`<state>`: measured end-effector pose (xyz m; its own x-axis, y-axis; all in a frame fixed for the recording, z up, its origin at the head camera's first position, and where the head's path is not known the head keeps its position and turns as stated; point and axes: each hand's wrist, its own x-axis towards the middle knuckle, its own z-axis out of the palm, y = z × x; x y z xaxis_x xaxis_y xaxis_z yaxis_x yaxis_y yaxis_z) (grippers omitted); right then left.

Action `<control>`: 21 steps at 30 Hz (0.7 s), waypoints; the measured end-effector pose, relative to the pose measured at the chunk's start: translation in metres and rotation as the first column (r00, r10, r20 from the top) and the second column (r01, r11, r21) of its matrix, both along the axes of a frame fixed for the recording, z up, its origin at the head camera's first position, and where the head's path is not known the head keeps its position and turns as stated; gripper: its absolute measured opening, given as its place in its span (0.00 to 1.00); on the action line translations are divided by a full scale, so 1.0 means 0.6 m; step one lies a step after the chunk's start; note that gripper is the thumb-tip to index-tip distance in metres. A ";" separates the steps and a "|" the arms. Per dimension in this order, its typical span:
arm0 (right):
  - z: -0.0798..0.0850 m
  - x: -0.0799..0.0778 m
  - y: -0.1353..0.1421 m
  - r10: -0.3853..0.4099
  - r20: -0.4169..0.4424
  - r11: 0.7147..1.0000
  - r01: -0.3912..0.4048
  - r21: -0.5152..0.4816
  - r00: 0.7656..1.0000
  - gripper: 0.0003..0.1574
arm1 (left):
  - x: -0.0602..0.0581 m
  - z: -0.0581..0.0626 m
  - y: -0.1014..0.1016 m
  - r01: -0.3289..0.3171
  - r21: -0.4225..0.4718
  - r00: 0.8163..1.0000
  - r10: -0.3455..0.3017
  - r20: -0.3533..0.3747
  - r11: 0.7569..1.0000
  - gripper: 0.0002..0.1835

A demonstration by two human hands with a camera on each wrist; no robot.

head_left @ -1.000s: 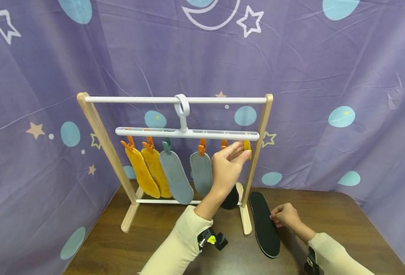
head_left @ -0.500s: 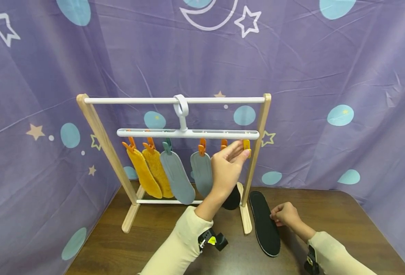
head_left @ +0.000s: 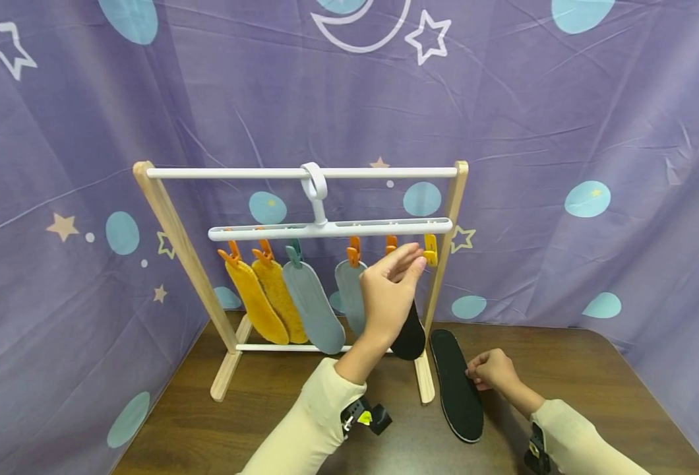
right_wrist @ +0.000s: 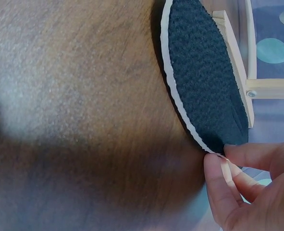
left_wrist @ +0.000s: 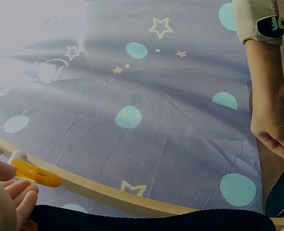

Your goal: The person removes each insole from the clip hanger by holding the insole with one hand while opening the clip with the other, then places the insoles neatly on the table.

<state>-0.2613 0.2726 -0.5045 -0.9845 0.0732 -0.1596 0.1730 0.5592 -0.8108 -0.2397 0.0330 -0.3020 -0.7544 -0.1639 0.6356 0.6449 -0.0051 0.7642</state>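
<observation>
My left hand [head_left: 387, 297] is raised at the right end of a white hanger [head_left: 385, 227], beside a yellow clothespin [head_left: 430, 251]. Thumb and fingers stand a little apart, and the yellow clothespin [left_wrist: 41, 175] shows just past them in the left wrist view. Below this hand hangs a black insole [head_left: 411, 338], partly covered by the forearm. Down on the table, my right hand [head_left: 494, 371] pinches the edge of another black insole [head_left: 457, 389], lying flat. In the right wrist view, its textured face and white rim show on this insole [right_wrist: 204, 72].
The hanger hooks over a wooden rack [head_left: 453, 204] with a white top bar. Orange and green clothespins hold two yellow insoles [head_left: 254, 303] and two grey-blue insoles [head_left: 312, 307]. A patterned purple curtain [head_left: 533, 165] stands behind the brown table [head_left: 563, 369].
My left thumb and fingers have come off the yellow clothespin. The hanger has shifted right and its right end risen, with the hanging insoles swinging along. My right hand stays put.
</observation>
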 end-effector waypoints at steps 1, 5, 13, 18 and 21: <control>0.000 0.000 0.000 0.000 -0.002 1.000 0.000 -0.001 1.000 0.05 | 0.000 0.000 -0.001 -0.009 0.007 1.000 0.009 -0.008 1.000 0.12; 0.000 -0.001 0.000 -0.009 -0.002 1.000 0.009 -0.006 1.000 0.04 | -0.001 -0.001 -0.009 -0.044 0.039 0.998 0.045 -0.038 0.998 0.10; 0.003 0.002 0.001 0.006 -0.005 1.000 -0.006 -0.017 1.000 0.04 | 0.002 0.002 -0.035 -0.107 0.091 0.992 0.113 -0.058 0.990 0.08; 0.007 0.002 0.004 0.014 -0.002 0.999 -0.014 -0.030 1.000 0.04 | 0.004 0.001 -0.053 -0.194 0.061 0.978 0.198 -0.069 0.979 0.07; 0.013 0.002 0.007 0.028 -0.012 0.999 -0.028 -0.022 1.000 0.05 | 0.005 0.002 -0.062 -0.255 0.027 0.964 0.256 -0.070 0.967 0.07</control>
<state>-0.2603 0.2765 -0.4968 -0.9879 0.0419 -0.1490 0.1475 0.5459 -0.8248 -0.2369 -0.0040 -0.3009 -0.6382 -0.3570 0.6821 0.6799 0.1543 0.7169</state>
